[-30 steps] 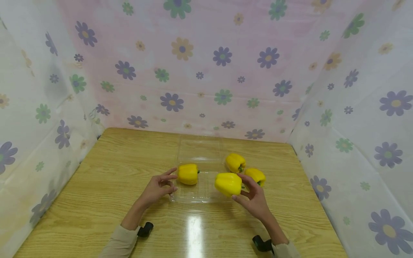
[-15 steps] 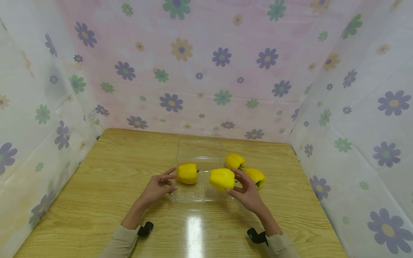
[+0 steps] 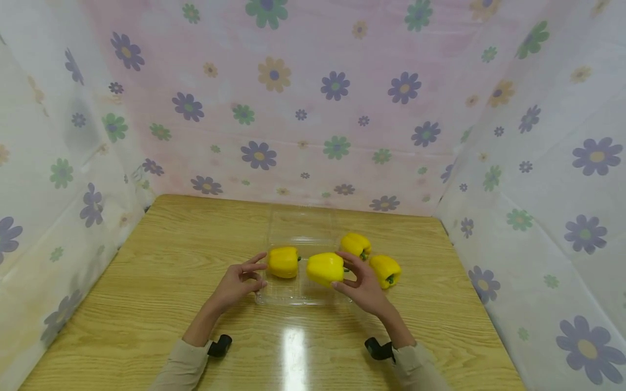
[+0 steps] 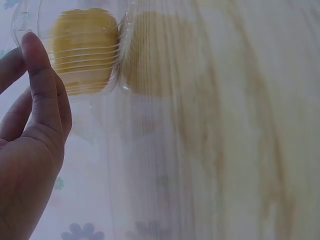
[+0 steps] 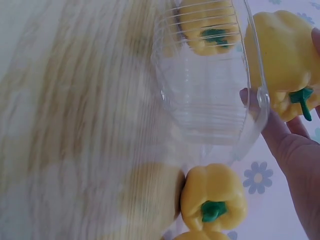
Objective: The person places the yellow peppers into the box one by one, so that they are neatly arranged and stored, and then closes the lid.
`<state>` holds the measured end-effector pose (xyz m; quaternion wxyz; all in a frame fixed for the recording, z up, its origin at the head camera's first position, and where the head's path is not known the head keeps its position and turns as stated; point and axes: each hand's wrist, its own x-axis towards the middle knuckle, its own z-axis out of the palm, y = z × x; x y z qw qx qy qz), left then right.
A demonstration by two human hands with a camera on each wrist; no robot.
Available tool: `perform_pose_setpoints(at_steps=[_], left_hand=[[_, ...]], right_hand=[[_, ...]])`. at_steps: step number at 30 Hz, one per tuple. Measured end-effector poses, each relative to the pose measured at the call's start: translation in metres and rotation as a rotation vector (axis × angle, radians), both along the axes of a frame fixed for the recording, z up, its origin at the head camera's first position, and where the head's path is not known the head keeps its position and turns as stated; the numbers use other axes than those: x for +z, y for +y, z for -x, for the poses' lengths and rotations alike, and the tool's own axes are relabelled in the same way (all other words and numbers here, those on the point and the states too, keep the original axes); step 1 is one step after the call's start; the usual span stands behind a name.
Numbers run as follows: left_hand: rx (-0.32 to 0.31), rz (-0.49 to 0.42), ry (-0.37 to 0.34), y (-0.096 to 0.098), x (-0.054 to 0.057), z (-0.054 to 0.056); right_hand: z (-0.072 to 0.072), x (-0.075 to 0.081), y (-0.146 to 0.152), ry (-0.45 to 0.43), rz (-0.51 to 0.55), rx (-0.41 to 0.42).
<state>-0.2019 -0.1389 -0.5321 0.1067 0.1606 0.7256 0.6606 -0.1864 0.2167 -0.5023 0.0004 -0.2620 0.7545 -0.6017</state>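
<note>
A clear plastic clamshell box (image 3: pixel 303 302) stands on the table, its lid (image 3: pixel 303 225) folded open toward the back. One yellow bell pepper (image 3: pixel 283 263) sits in its left part, stem pointing right. At the left end, my left hand (image 3: pixel 236 285) pinches the box's rim; the thumb (image 4: pixel 36 50) shows against the rim in the left wrist view. My right hand (image 3: pixel 364 285) grips a second yellow bell pepper (image 3: pixel 325 269) between thumb and fingers, above the right part of the box. In the right wrist view this held pepper (image 5: pixel 285 55) is above the rim.
Two more yellow bell peppers lie on the wooden table (image 3: pixel 195 239) right of the box, one farther back (image 3: pixel 355 246) and one nearer (image 3: pixel 385 270). Flower-patterned cloth (image 3: pixel 303 108) walls the table at the back and both sides.
My right hand has carried its bell pepper leftward, from the box's right end to over its right part. My left hand has stayed at the rim.
</note>
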Motion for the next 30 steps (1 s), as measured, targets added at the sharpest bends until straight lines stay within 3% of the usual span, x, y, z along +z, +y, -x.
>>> perform_pose_setpoints(at_steps=[17,30], left_hand=[[-0.008,-0.019,-0.008,0.000,0.002,-0.001],[-0.009,-0.027,-0.012,-0.001,0.001,-0.001]], right_hand=[[0.009,0.006,-0.010,-0.109,-0.065,-0.017],[0.016,0.006,-0.017,-0.091,-0.195,-0.108]])
